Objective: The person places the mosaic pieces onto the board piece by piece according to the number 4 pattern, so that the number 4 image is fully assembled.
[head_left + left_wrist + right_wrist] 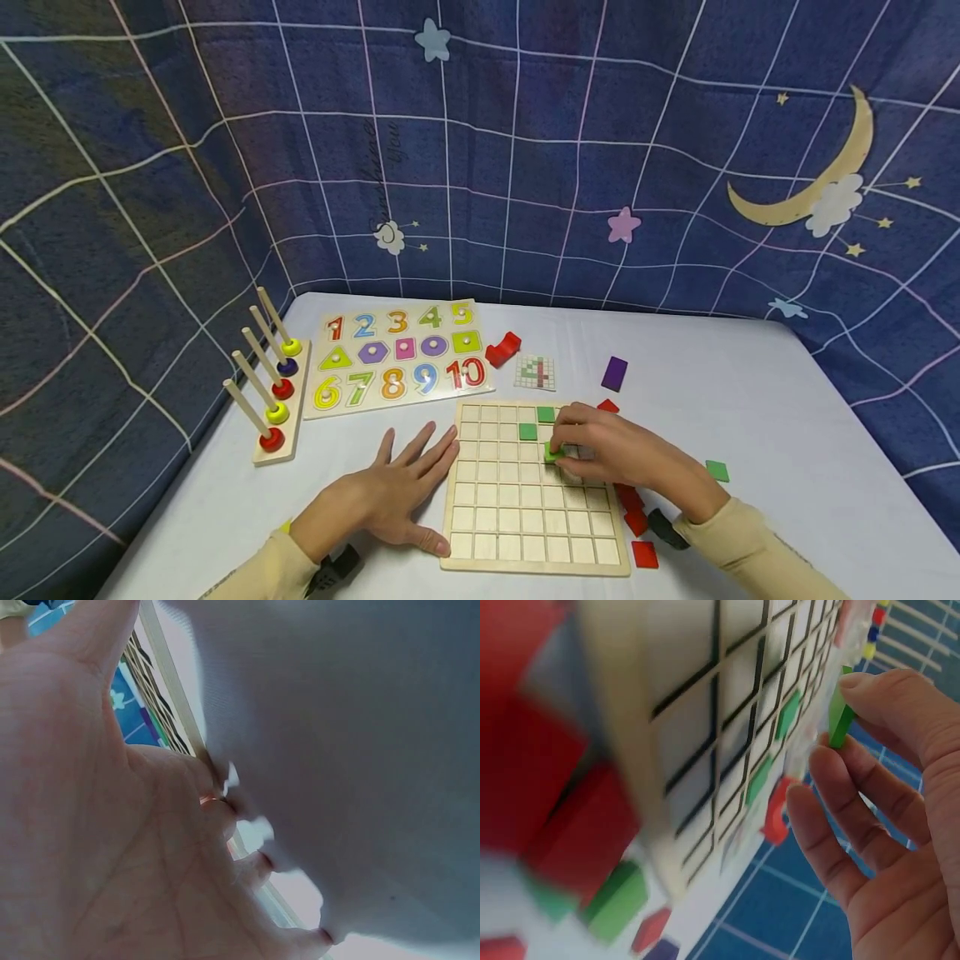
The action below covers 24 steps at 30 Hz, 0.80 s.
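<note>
My right hand (603, 446) pinches a green square tile (840, 716) between thumb and fingers, over the upper right part of a wooden grid board (506, 521). Two other green tiles sit in the grid's upper cells, one in the top row (545, 414) and one a row lower (528, 432). My left hand (393, 492) lies palm down on the white table with fingers spread, its fingertips and thumb at the board's left edge. Behind the board is a small pattern card (536, 372) with green and red squares.
Red tiles (645, 554) lie along the board's right side, partly under my right forearm. A loose green tile (717, 472) is farther right, a purple tile (614, 373) behind. At back left are a red curved block (503, 349), a number puzzle (311, 400) and a peg stacker (295, 400).
</note>
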Motion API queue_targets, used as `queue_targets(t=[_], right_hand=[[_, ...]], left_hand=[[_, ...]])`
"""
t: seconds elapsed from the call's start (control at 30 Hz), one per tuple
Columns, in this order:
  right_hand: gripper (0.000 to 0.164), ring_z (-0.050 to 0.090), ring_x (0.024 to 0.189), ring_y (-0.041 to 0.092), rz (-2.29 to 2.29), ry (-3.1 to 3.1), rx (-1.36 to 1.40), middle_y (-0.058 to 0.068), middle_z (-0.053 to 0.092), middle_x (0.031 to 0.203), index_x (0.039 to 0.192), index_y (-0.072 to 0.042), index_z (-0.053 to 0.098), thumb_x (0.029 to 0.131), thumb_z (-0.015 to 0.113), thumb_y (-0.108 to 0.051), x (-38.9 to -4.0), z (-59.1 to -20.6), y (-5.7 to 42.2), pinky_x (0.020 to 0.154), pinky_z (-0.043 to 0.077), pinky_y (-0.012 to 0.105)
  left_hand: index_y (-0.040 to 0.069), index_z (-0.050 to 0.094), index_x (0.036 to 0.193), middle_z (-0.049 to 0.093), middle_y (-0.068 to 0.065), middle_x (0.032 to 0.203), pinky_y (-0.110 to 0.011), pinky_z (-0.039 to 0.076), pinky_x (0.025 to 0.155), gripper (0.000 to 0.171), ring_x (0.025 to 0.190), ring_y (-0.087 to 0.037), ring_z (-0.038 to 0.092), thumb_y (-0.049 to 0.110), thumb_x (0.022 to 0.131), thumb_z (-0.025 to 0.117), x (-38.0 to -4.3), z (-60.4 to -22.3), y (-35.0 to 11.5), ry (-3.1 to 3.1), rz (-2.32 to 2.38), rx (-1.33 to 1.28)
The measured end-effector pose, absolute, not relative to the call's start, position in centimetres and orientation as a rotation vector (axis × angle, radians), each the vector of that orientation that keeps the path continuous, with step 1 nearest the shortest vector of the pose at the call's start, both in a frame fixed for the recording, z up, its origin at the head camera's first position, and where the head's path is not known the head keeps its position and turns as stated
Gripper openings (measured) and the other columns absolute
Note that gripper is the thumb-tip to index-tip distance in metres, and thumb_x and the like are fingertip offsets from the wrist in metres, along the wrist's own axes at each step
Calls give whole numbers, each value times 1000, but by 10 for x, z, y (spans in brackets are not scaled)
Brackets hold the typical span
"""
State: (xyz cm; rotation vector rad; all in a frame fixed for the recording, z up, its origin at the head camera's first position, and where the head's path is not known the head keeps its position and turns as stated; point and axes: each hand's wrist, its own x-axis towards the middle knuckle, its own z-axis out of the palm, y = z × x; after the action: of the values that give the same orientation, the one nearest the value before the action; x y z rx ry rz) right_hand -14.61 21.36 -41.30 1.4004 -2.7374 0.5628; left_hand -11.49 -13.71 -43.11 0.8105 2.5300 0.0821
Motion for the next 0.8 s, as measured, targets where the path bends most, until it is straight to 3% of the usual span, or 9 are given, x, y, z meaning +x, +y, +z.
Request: queue_targets(t=[0.27, 0.63, 0.8], right_hand=[[6, 56, 88, 6, 493, -2666, 1488, -1, 69, 95, 95, -15, 77, 95, 83, -17, -154, -421, 181, 80, 55, 21], [0, 58, 86, 7, 369, -2705, 1514, -1, 70, 94, 95, -15, 83, 96, 83, -15, -164, -423, 156, 77, 56, 18], [5, 59, 84, 8, 340, -2636, 1584, 0, 68, 91, 94, -16, 83, 96, 82, -12, -166, -425, 153, 76, 54, 16]], left_hand=[[19, 9, 174, -3, 3, 184, -76, 3, 130, 132, 171, -31, -3, 86, 78, 71, -114, -431, -137, 2531, 84, 813], [20, 8, 174, -3, 3, 184, -76, 3, 130, 132, 171, -31, -4, 88, 79, 69, -115, -430, -137, 2525, 72, 809], [20, 7, 174, -3, 4, 184, -75, 4, 130, 132, 171, -31, -4, 89, 79, 68, -115, -429, -136, 2527, 56, 806]])
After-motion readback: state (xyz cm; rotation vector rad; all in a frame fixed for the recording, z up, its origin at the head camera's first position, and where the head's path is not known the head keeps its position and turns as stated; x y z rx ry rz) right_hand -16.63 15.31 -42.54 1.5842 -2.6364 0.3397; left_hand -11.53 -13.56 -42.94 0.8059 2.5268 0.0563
